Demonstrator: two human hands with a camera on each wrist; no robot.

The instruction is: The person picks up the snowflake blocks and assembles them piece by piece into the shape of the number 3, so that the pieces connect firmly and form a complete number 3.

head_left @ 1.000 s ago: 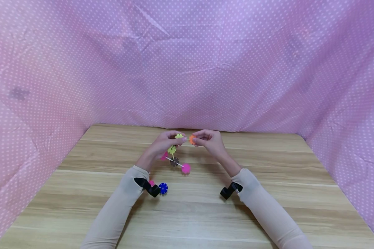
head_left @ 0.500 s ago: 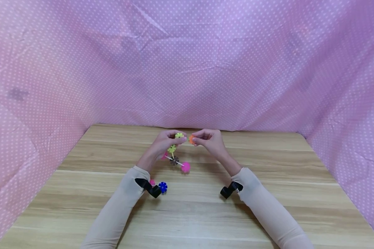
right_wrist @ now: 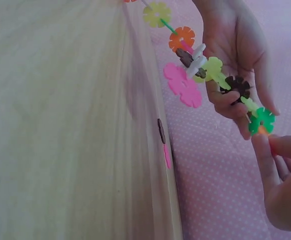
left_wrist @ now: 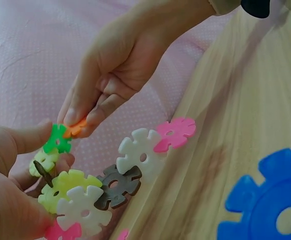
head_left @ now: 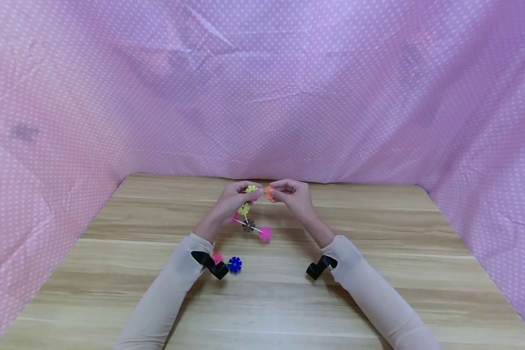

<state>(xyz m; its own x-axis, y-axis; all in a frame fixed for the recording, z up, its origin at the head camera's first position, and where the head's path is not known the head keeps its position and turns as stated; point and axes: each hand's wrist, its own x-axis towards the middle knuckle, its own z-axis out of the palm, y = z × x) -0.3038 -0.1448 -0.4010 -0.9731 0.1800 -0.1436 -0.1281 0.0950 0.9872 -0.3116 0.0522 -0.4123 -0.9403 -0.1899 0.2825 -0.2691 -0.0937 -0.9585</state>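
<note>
In the head view, my left hand [head_left: 231, 198] grips a chain of slotted snowflake discs above the table, near its far edge. Beneath its fingers hang yellow discs [head_left: 243, 209], a dark brown disc [head_left: 248, 225] and a pink disc [head_left: 264, 234]. My right hand [head_left: 296, 195] pinches an orange disc [head_left: 268, 193] between thumb and fingers. The left wrist view has this orange disc against a green disc [left_wrist: 59, 139], at the chain's end by my left thumb; how deep their slots meet is hidden. White discs [left_wrist: 84, 210] also belong to the chain.
Nearer the body, a blue disc [head_left: 235, 265] and a pinkish disc [head_left: 217, 256] show beside the left wrist's black camera [head_left: 218, 270]. A wooden table [head_left: 280, 311] lies below. Pink dotted cloth [head_left: 262, 97] surrounds its back and sides.
Both hands have risen very slightly, still holding the discs. The hanging chain and the blue disc have shifted a little to the right.
</note>
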